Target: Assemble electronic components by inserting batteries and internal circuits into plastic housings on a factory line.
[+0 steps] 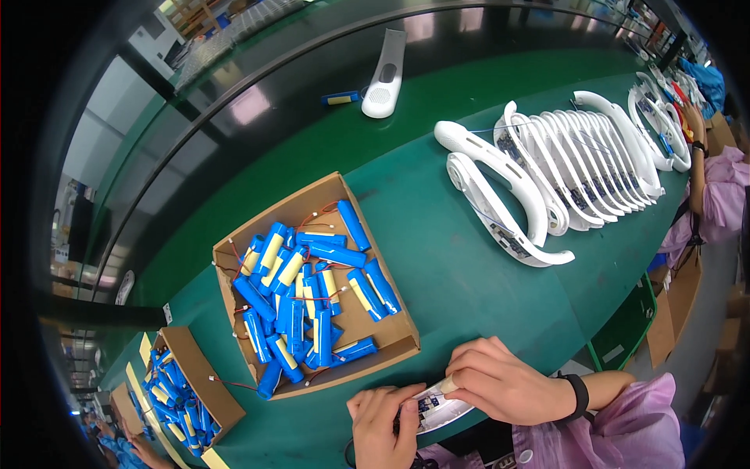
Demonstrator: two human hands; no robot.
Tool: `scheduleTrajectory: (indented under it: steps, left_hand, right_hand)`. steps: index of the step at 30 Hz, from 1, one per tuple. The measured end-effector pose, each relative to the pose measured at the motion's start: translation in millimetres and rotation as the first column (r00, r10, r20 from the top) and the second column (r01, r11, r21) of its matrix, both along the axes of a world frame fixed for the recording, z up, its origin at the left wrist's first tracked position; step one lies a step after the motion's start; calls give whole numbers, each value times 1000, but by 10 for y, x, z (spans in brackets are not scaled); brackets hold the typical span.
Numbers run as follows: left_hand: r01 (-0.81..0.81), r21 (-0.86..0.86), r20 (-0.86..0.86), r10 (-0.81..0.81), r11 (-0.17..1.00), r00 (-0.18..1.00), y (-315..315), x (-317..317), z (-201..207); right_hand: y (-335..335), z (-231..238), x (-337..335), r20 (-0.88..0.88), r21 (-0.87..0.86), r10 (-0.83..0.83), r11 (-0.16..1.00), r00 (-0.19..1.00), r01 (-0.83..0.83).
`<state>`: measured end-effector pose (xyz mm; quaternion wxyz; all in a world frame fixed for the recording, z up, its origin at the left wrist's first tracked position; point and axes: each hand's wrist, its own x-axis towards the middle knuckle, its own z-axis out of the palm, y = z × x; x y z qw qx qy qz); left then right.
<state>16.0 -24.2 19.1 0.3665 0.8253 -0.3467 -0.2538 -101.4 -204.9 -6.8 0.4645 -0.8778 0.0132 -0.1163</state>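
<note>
A white curved plastic housing (445, 414) with a circuit board (429, 404) inside lies between my hands at the table's near edge. My left hand (383, 426) is closed around its left end, the thumb reaching over the board. From the right, my right hand (508, 383) grips the housing with bent fingers. A small cream-coloured piece (448, 385) shows by those fingertips; what it belongs to is hidden. Just beyond my hands stands a cardboard box (406, 347) of blue cylindrical battery packs (294, 322) with cream strips and thin red wires.
A second box (205, 367) of battery packs stands at the left. A row of white housings (578, 168) fills the table's right side. Farther off lie one white housing (383, 82) and a blue battery pack (340, 98). Another person's arm (695, 164) is at the far right.
</note>
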Motion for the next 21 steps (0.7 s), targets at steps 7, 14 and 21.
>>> scheduleTrajectory:
  steps: [7, 14, 21]
  left_hand:
    - [7, -2, -3, -7, 1000, 1000, 9, 1, -25]
    - [27, 23, 6, -27, 999, 1000, 0, 12, 12]
    - [-36, 148, -115, 53, 988, 992, -164, 21, 184]
  right_hand:
    - [-31, -18, 4, -20, 65, 39, 997, 999, -38]
    - [-25, -52, 41, -38, 129, 39, 991, 999, -34]
    - [11, -74, -1, -7, 87, -13, 996, 1000, 13]
